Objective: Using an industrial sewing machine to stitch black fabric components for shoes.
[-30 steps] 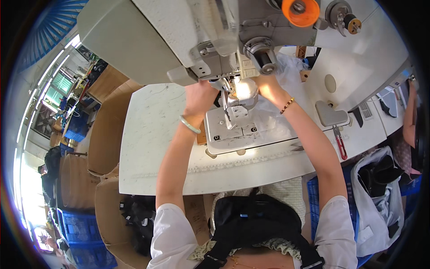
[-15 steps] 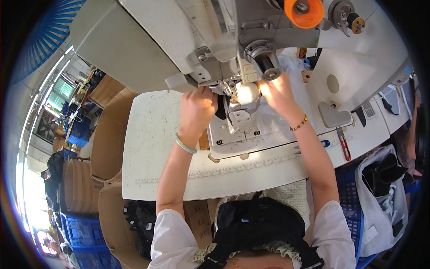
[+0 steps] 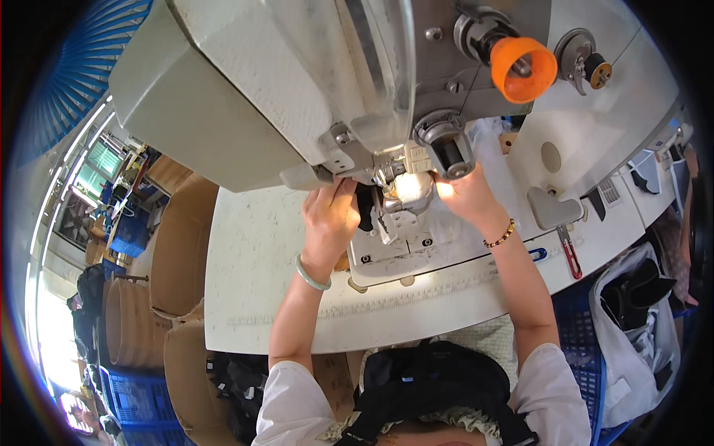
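An industrial sewing machine (image 3: 245, 89) with a pale housing fills the top of the view. Left of its lit needle area (image 3: 407, 187), my left hand (image 3: 329, 221) is closed, its fingertips against a dark piece of fabric (image 3: 365, 207). The machine head partly covers those fingertips. On the other side, my right hand (image 3: 474, 199) reaches in beside the round black-and-silver knob (image 3: 448, 154). Its fingers are bent together; what they pinch, if anything, is hidden behind the machine. Below the needle area lies the metal needle plate (image 3: 398, 256).
The white table (image 3: 256, 260) carries a printed ruler along its near edge. Red-handled snips (image 3: 570, 254) lie at the right near a grey padded lever (image 3: 552, 208). Cardboard boxes (image 3: 178, 260) stand left. A white bag (image 3: 632, 349) of dark pieces sits in a blue basket (image 3: 576, 331).
The whole view has shifted, so the machine and table appear lower and more of the machine's upper part shows. Both hands stay at the needle area, with little change in their grip.
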### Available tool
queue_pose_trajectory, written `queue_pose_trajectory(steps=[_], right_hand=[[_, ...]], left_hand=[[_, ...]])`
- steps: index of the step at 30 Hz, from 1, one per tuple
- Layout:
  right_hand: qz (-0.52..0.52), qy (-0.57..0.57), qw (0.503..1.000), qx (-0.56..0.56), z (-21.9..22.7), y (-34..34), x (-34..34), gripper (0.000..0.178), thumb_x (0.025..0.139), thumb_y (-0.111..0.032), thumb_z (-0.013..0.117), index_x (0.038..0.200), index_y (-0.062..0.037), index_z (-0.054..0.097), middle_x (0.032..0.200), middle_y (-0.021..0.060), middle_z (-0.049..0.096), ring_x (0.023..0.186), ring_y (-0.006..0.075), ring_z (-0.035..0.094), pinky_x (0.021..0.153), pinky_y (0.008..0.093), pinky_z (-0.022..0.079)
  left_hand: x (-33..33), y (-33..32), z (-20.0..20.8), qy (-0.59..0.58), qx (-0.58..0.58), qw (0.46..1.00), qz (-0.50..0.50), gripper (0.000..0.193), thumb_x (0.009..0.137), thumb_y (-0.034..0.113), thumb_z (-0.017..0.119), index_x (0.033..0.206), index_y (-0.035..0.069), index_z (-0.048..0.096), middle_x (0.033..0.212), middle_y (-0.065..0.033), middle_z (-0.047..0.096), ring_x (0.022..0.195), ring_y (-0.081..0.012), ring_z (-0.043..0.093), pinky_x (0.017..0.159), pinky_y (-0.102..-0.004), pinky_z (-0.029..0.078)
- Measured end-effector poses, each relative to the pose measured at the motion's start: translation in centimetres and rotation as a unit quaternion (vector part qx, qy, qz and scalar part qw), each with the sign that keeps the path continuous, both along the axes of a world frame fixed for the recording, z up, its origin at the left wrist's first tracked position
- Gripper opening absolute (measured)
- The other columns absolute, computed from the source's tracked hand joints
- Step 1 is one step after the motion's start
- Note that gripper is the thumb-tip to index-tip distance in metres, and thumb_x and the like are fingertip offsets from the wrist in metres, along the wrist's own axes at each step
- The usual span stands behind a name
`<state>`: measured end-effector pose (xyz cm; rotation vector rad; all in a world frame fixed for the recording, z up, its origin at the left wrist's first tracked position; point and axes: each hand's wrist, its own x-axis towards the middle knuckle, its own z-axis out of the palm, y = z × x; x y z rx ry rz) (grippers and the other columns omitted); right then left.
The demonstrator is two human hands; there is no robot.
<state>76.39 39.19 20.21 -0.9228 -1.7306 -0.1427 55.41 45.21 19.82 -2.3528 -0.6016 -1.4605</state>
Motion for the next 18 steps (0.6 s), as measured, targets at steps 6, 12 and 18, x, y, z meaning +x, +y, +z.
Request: queue_pose_trajectory(steps=[6,12,18], right_hand=[[0.005,-0.009,1.0,-0.003,-0.1,0.1,0.4,0.037,0.062,0.007,0.059,0.095,-0.0084,0.061,0.097,0.0084,0.057,0.093,0.026,0.057,0.077,0.034,0.049],[0.015,-0.013,0.999,0.035,-0.1,0.2,0.2,0.036,0.061,0.008,0.058,0.094,-0.0063,0.061,0.095,0.0094,0.057,0.095,0.0256,0.056,0.077,0.0344,0.049],[0.004,-0.019,0.999,0.046,-0.4,0.3,0.2,0.035,0.062,0.008,0.057,0.094,-0.0057,0.06,0.097,0.0099,0.055,0.094,0.0269,0.055,0.078,0.0347,0.048]], left_hand=[[-0.3,-0.8,0.6,0.063,0.006,0.997,0.043,0.036,0.056,-0.01,0.058,0.09,0.001,0.064,0.094,-0.009,0.059,0.072,-0.0245,0.058,0.061,-0.0346,0.048],[-0.4,-1.1,0.9,0.09,0.015,0.994,0.065,0.036,0.057,-0.009,0.058,0.09,0.001,0.063,0.095,-0.0086,0.058,0.075,-0.0239,0.058,0.063,-0.0335,0.049],[-0.6,-1.2,1.3,0.104,0.019,0.992,0.065,0.037,0.056,-0.009,0.058,0.092,0.001,0.061,0.094,-0.0091,0.057,0.076,-0.0246,0.058,0.065,-0.0333,0.05]])
